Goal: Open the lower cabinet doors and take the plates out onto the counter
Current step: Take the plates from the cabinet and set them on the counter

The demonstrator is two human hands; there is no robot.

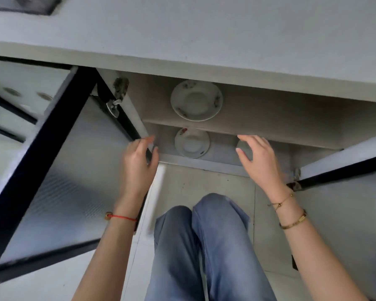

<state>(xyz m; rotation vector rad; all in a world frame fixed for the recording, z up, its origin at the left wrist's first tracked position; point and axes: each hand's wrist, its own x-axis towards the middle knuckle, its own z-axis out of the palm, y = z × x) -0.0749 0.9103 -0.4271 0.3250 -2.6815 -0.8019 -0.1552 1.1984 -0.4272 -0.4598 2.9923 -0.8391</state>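
Reaching toward the open lower cabinet, the left hand (pixel 139 161) sits at the edge of the left door (pixel 59 170), its fingers (pixel 147 141) loosely curved near the dark frame; whether they actually grip that edge cannot be told through the blur. The right hand (pixel 258 159) hovers in front of the lower compartment with its fingers (pixel 246 139) spread and relaxed, holding nothing. Both doors stand swung wide, the right door (pixel 345 192) out to the far side. Inside, a white plate with a flowered rim (pixel 196 100) lies on the upper shelf (pixel 269 120). A smaller plate with a red mark (pixel 192 143) lies on the cabinet floor below, just under the shelf's front edge. Something round and grey (pixel 244 149) shows behind the right hand, too hidden to name. The grey desk (pixel 204 35) runs across the top, above the cabinet. The person's knees in blue jeans (pixel 204 235) are on the tiled floor (pixel 193 181).
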